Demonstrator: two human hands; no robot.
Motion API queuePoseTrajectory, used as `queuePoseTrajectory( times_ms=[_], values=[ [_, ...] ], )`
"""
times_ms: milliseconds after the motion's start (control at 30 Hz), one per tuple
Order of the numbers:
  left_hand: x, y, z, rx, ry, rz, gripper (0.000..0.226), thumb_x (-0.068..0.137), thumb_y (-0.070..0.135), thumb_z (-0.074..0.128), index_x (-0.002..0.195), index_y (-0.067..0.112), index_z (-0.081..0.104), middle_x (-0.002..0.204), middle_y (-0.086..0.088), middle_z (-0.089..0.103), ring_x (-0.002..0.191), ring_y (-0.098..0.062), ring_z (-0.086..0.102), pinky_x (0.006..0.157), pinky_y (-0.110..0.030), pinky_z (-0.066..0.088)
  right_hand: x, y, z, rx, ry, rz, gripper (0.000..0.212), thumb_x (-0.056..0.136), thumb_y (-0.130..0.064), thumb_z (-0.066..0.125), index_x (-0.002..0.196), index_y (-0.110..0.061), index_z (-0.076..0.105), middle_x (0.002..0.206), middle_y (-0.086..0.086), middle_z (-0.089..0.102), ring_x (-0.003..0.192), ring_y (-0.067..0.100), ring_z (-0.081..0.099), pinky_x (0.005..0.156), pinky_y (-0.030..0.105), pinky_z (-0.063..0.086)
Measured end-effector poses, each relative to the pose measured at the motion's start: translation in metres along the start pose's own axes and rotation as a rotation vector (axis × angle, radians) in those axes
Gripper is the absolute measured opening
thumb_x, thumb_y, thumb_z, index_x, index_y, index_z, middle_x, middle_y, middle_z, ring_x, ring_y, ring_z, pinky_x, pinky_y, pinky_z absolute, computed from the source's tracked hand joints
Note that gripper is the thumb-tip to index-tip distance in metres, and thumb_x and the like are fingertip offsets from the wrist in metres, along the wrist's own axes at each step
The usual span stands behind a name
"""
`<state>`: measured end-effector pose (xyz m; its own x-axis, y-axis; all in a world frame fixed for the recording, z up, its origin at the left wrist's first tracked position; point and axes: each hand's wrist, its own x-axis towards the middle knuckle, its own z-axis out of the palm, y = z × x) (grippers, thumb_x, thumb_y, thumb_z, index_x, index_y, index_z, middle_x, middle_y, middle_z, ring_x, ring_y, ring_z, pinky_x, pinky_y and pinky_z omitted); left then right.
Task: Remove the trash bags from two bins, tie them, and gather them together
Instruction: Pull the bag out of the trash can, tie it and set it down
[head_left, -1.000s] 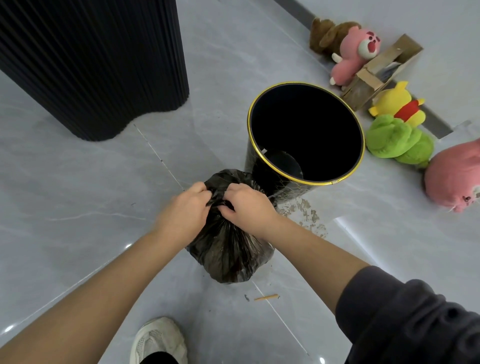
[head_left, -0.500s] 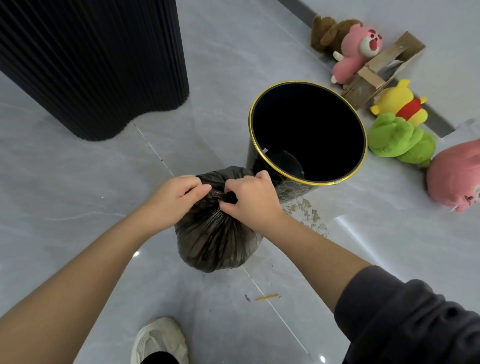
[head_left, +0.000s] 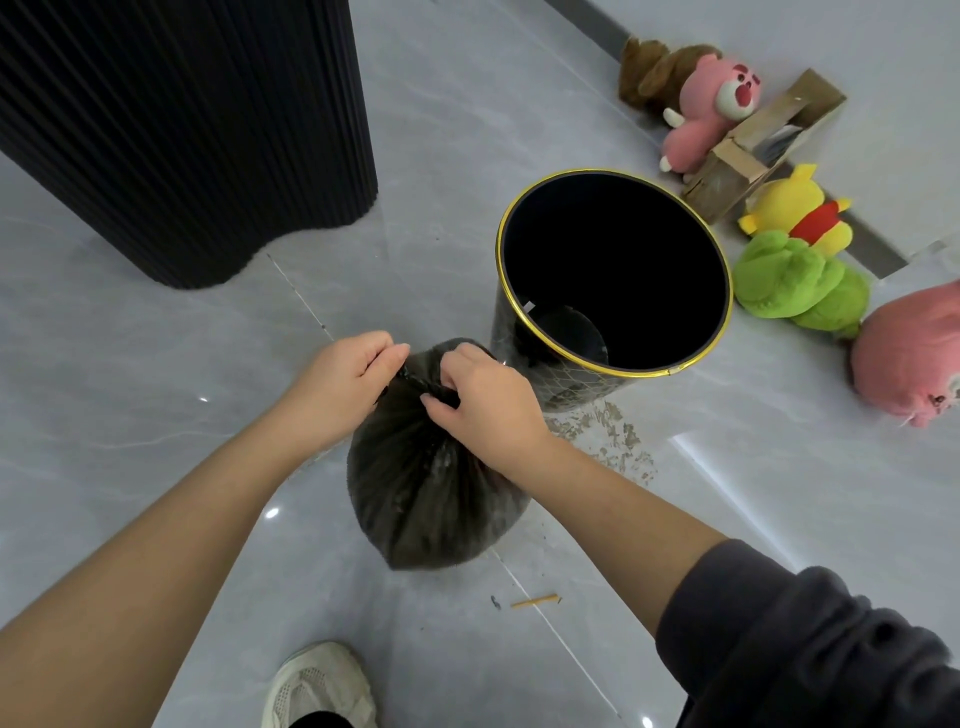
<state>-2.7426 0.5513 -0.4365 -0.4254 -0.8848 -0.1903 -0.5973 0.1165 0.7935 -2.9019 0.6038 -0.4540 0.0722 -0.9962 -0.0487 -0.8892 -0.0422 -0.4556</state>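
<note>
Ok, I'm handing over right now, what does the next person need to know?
Left hand and right hand: both pinch the twisted neck of the black trash bag, one on each side.
The bag is out of the gold-rimmed bin, full, beside it over the floor.
The bin looks unlined and dark inside.
Done: first bag out, neck gathered.
Left: finish the knot if not tight, empty the second bin (not in view), tie, gather both bags.
</note>
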Motion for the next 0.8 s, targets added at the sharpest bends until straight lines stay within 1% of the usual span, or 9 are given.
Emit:
queuePoseTrajectory(
  times_ms=[133, 267, 333, 400, 500, 567, 633, 700, 800],
  values=[
    [0.008, 0.004, -0.003, 0.080, -0.016, 0.015, 0.040, 0.097, 0.027, 0.045, 0.062, 0.011, 0.035, 0.054, -0.003, 0.037, 0.054, -0.018, 0.037, 0.057, -0.034, 0.034, 0.001, -0.002, -0.004, -0.137, 0.038, -0.041, 0.024, 0.090, -0.041, 0.053, 0.101, -0.021, 0.050, 0.075, -0.006, 0.058, 0.064, 0.021, 0.058, 0.052, 0.033, 0.047],
    [0.017, 0.007, -0.007, 0.109, -0.013, 0.028, 0.039, 0.097, 0.027, 0.045, 0.063, 0.010, 0.035, 0.054, -0.002, 0.034, 0.053, -0.018, 0.036, 0.055, -0.033, 0.032, 0.005, 0.003, 0.002, -0.260, 0.140, -0.076, 0.030, 0.084, -0.042, 0.060, 0.069, -0.016, 0.058, 0.062, -0.001, 0.052, 0.061, 0.023, 0.057, 0.058, 0.030, 0.038],
    [0.019, 0.007, -0.009, 0.131, -0.016, 0.028, 0.040, 0.097, 0.028, 0.046, 0.063, 0.009, 0.036, 0.054, -0.002, 0.035, 0.054, -0.019, 0.038, 0.055, -0.033, 0.033, 0.007, 0.005, 0.004, -0.248, 0.173, -0.113, 0.032, 0.080, -0.042, 0.065, 0.066, -0.014, 0.060, 0.071, 0.002, 0.053, 0.071, 0.024, 0.054, 0.064, 0.034, 0.038],
    [0.021, 0.007, -0.010, 0.140, -0.012, 0.027, 0.040, 0.096, 0.028, 0.046, 0.063, 0.009, 0.037, 0.054, -0.004, 0.036, 0.054, -0.020, 0.037, 0.055, -0.034, 0.033, 0.007, 0.007, 0.004, -0.175, 0.119, -0.112, 0.034, 0.083, -0.044, 0.064, 0.068, -0.014, 0.055, 0.077, 0.001, 0.050, 0.073, 0.024, 0.053, 0.062, 0.033, 0.038],
    [0.023, 0.008, -0.009, 0.154, -0.013, 0.023, 0.041, 0.096, 0.029, 0.046, 0.063, 0.006, 0.038, 0.055, -0.005, 0.037, 0.054, -0.020, 0.035, 0.056, -0.035, 0.034, 0.007, 0.006, 0.000, -0.132, 0.057, -0.024, 0.036, 0.087, -0.050, 0.057, 0.080, -0.018, 0.042, 0.064, -0.007, 0.043, 0.058, 0.020, 0.049, 0.052, 0.031, 0.038],
    [0.023, 0.009, -0.008, 0.155, -0.017, 0.024, 0.041, 0.096, 0.028, 0.046, 0.065, 0.001, 0.040, 0.055, -0.006, 0.039, 0.055, -0.021, 0.037, 0.057, -0.038, 0.036, 0.007, 0.003, -0.002, -0.146, 0.052, -0.006, 0.035, 0.087, -0.051, 0.054, 0.095, -0.018, 0.046, 0.057, -0.008, 0.044, 0.054, 0.021, 0.052, 0.052, 0.032, 0.044],
    [0.024, 0.007, -0.009, 0.145, -0.010, 0.020, 0.042, 0.097, 0.029, 0.045, 0.066, 0.001, 0.039, 0.056, -0.006, 0.039, 0.056, -0.022, 0.038, 0.058, -0.042, 0.038, 0.009, 0.003, -0.002, -0.175, 0.041, -0.006, 0.034, 0.088, -0.050, 0.053, 0.103, -0.019, 0.052, 0.060, -0.006, 0.049, 0.061, 0.024, 0.059, 0.054, 0.032, 0.047],
    [0.025, 0.007, -0.011, 0.129, -0.004, 0.018, 0.041, 0.097, 0.029, 0.045, 0.064, 0.006, 0.036, 0.056, -0.005, 0.037, 0.056, -0.022, 0.038, 0.059, -0.046, 0.040, 0.010, 0.005, 0.001, -0.199, 0.098, -0.046, 0.029, 0.086, -0.046, 0.058, 0.086, -0.017, 0.060, 0.062, -0.003, 0.051, 0.064, 0.025, 0.060, 0.052, 0.029, 0.040],
    [0.025, 0.009, -0.014, 0.144, -0.007, 0.025, 0.041, 0.097, 0.029, 0.045, 0.062, 0.010, 0.036, 0.055, -0.006, 0.037, 0.056, -0.023, 0.039, 0.061, -0.049, 0.043, 0.012, 0.007, 0.008, -0.181, 0.162, -0.113, 0.028, 0.078, -0.037, 0.069, 0.068, -0.011, 0.062, 0.075, 0.004, 0.054, 0.074, 0.027, 0.056, 0.061, 0.033, 0.038]
  ],
)
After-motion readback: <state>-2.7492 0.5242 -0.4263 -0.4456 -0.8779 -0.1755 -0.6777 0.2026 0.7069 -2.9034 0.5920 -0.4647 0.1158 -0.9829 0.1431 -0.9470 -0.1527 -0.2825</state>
